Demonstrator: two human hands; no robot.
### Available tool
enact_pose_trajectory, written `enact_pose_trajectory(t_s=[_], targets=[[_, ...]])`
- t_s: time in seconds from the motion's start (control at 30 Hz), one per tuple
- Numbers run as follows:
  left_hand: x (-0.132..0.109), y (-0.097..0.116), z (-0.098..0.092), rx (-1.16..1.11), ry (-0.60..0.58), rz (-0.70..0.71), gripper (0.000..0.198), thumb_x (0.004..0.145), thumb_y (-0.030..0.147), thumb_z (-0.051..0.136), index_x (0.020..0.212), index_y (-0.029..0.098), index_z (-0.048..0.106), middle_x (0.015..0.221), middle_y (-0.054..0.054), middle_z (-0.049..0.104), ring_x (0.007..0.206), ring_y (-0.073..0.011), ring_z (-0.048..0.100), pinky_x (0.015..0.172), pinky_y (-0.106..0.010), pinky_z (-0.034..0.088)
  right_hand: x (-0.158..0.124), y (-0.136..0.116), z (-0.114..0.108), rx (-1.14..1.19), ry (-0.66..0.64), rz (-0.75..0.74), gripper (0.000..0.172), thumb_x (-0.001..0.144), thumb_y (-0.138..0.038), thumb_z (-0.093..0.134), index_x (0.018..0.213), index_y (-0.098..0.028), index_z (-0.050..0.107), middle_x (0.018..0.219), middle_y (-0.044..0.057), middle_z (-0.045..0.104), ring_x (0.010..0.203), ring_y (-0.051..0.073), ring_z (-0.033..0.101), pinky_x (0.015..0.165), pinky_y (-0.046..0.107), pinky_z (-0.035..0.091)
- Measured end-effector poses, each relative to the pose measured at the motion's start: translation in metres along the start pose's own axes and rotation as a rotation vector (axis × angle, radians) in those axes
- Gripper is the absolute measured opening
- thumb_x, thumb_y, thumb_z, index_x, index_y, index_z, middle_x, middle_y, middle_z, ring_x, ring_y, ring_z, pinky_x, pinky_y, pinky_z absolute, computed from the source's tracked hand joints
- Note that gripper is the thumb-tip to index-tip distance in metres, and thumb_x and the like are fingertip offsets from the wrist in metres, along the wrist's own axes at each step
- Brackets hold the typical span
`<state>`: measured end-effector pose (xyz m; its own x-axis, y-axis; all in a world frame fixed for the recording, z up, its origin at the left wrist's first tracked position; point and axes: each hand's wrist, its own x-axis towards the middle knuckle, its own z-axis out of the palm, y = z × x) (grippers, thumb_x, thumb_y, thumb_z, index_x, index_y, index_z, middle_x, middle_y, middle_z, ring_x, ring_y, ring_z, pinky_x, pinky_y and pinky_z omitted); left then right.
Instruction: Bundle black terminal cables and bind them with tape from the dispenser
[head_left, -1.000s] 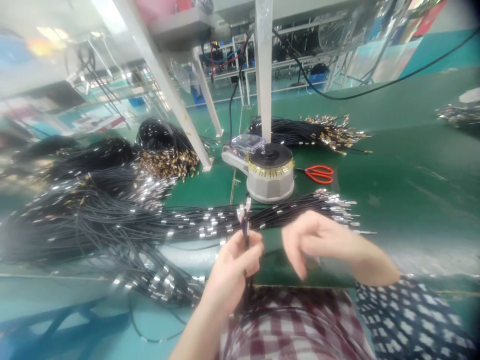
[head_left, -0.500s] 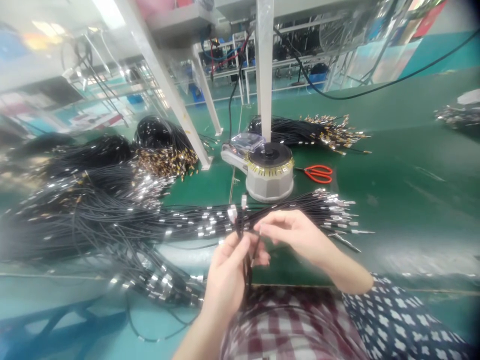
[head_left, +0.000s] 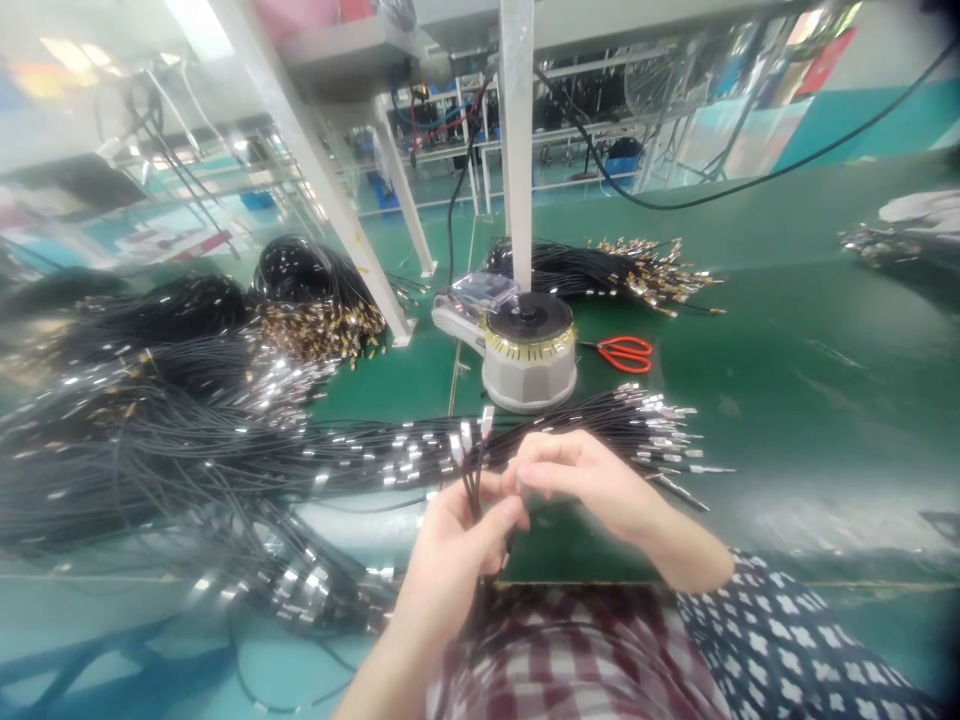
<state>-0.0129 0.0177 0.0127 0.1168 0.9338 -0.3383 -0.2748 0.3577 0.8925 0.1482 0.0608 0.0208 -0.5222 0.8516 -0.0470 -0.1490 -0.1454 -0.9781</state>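
Note:
In my left hand [head_left: 465, 535] I grip several black cables [head_left: 472, 478], whose pale tagged ends stick up above the fingers. My right hand [head_left: 581, 478] is pinched closed right beside the left, fingertips meeting near the left thumb; whatever lies in that pinch is hidden. Just behind the hands, a long bundle of black cables [head_left: 367, 450] with white tags and silver ends lies across the table. A round grey tape dispenser [head_left: 529, 372] with a black top and yellowish strips around its rim stands beyond it.
Red-handled scissors [head_left: 627, 353] lie right of the dispenser. Another cable bundle [head_left: 600, 268] with gold ends lies behind, and more cable heaps [head_left: 172, 310] fill the left. A white metal post [head_left: 517, 150] rises from the green table [head_left: 787, 380]. A black cord [head_left: 675, 207] hangs across the back.
My left thumb has moved up and right toward the right fingertips. The tagged cable ends are more spread out now. The whole view has shifted slightly.

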Motion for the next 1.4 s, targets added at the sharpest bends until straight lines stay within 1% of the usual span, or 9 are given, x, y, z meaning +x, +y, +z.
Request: enact_pose_trajectory(t_s=[0.07,0.2,0.3,0.43,0.63,0.73,0.93,1.23,1.4], targets=[[0.001,0.000,-0.001,-0.012,0.032,-0.012,0.031,0.065,0.037,0.082,0.072,0.012,0.064,0.058,0.000,0.060,0.037,0.0013,0.026,0.039,-0.017,0.017,0.005,-0.002,-0.006,-0.090,0.098,-0.040,0.017,0.078,-0.028,0.064,0.074,-0.015,0.074,0.065,0.001,0.064,0.057,0.011,0.054,0.055,0.024,0.041],[0.000,0.001,0.000,-0.080,0.131,0.019,0.032,0.061,0.036,0.085,0.070,0.012,0.065,0.056,0.001,0.059,0.038,0.0021,0.023,0.040,-0.016,0.016,0.028,-0.013,-0.047,-0.300,0.741,-0.278,0.018,0.075,-0.030,0.067,0.082,-0.016,0.073,0.073,0.002,0.067,0.057,0.010,0.049,0.057,0.024,0.042],[-0.002,0.001,0.002,-0.098,0.141,0.024,0.033,0.060,0.035,0.086,0.067,0.012,0.064,0.054,0.002,0.058,0.038,0.0020,0.023,0.040,-0.016,0.016,0.048,-0.023,-0.086,-0.317,0.891,-0.288,0.020,0.077,-0.032,0.064,0.086,-0.015,0.071,0.080,0.004,0.067,0.059,0.011,0.048,0.056,0.024,0.042],[-0.003,-0.002,0.006,-0.102,0.172,0.046,0.032,0.061,0.035,0.085,0.069,0.012,0.064,0.055,0.001,0.058,0.039,0.0017,0.023,0.040,-0.016,0.015,0.067,-0.027,-0.109,-0.331,0.838,-0.150,0.022,0.075,-0.036,0.067,0.072,-0.014,0.071,0.073,0.006,0.069,0.053,0.010,0.049,0.047,0.023,0.037],[-0.004,-0.001,0.007,-0.089,0.178,0.057,0.030,0.062,0.035,0.084,0.069,0.013,0.064,0.056,0.001,0.057,0.039,0.0013,0.022,0.040,-0.015,0.015,0.076,-0.030,-0.109,-0.370,0.750,-0.059,0.019,0.077,-0.033,0.065,0.069,-0.016,0.070,0.077,0.008,0.071,0.054,0.011,0.055,0.044,0.021,0.036],[-0.004,-0.001,0.006,-0.091,0.177,0.057,0.030,0.063,0.035,0.083,0.070,0.013,0.065,0.056,0.001,0.057,0.039,0.0013,0.021,0.040,-0.015,0.015,0.073,-0.033,-0.104,-0.450,0.776,-0.113,0.012,0.072,-0.025,0.068,0.064,-0.016,0.067,0.073,0.007,0.070,0.062,0.016,0.059,0.054,0.026,0.044],[-0.004,-0.002,0.005,-0.112,0.175,0.052,0.029,0.064,0.034,0.083,0.071,0.013,0.064,0.056,0.001,0.058,0.040,0.0017,0.022,0.041,-0.015,0.016,0.061,-0.035,-0.092,-0.580,0.911,-0.372,0.011,0.075,-0.030,0.067,0.073,-0.020,0.066,0.100,0.007,0.067,0.095,0.023,0.060,0.086,0.035,0.045],[-0.002,0.000,0.003,-0.128,0.154,0.039,0.029,0.063,0.034,0.084,0.069,0.012,0.065,0.057,0.001,0.059,0.039,0.0022,0.023,0.040,-0.015,0.016,0.070,-0.020,-0.100,-0.448,0.841,-0.304,0.017,0.074,-0.031,0.068,0.078,-0.015,0.064,0.075,0.006,0.071,0.066,0.016,0.065,0.069,0.032,0.054],[-0.002,-0.001,0.001,-0.124,0.146,0.031,0.028,0.065,0.033,0.083,0.070,0.012,0.065,0.058,0.001,0.059,0.039,0.0017,0.025,0.040,-0.015,0.018,0.066,-0.024,-0.090,-0.536,0.869,-0.364,0.015,0.070,-0.024,0.071,0.081,-0.016,0.064,0.076,0.005,0.070,0.074,0.020,0.064,0.075,0.036,0.052]])
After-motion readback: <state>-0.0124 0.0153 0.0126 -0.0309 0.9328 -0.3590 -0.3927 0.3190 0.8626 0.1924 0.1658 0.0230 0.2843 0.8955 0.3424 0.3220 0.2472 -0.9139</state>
